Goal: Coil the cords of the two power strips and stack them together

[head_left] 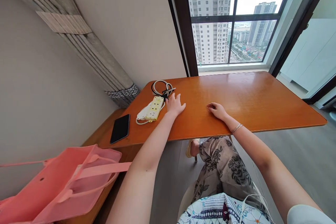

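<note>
l arm (143, 168) over tbl (252, 101) edge, hands (175, 106) (217, 111) apart

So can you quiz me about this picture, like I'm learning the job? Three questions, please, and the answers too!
1. Which of the person's hands is nearer the yellowish power strip?
2. True or false: the right hand is touching the flat black device.
3. What colour is the big bag at the lower left? A) blue B) pink C) green

Key:
1. The left hand.
2. False; they are well apart.
3. B
</note>
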Tool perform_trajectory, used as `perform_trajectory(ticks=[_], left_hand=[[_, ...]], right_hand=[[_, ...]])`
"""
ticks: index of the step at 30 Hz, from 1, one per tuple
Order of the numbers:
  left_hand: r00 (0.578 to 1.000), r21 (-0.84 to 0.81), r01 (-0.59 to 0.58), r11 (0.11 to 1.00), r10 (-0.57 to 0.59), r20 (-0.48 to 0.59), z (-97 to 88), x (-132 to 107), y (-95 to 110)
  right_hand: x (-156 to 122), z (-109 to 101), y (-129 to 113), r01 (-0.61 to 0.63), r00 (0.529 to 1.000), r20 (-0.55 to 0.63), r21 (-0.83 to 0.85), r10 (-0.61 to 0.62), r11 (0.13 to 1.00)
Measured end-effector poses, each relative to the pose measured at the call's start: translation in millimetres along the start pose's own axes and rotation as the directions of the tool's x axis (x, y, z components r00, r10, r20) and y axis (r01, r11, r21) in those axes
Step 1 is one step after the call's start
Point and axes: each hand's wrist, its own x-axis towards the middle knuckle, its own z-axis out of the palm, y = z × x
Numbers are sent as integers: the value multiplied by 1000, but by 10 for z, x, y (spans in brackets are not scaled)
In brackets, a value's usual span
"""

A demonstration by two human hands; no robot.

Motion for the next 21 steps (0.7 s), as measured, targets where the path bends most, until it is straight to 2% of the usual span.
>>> perform_trajectory(ticks=[4, 7, 10, 13, 17, 21], left_hand=[[994, -276, -113, 955, 111, -25, 248, -110, 405], [979, -328, -199, 923, 174, -104, 368, -229, 531], [969, -338, -244, 909, 217, -117, 404, -311, 544], [972, -386, -236, 892, 209, -112, 388, -346, 538], [979, -412, -203, 888, 185, -84, 378, -356, 546], [981, -429, -191, 883, 163, -103, 410, -343, 515]], right_hand=[[60, -75, -36, -34, 999, 39, 83, 31, 996], [131, -234, -74, -28, 998, 52, 71, 25, 997], [187, -447, -84, 48, 998, -31, -89, -51, 995], [203, -628, -42, 74, 987, -125, -216, -102, 974], [177, -726, 49, 47, 972, -215, -237, -99, 970], [138, -715, 103, 44, 971, -218, -225, -95, 973]])
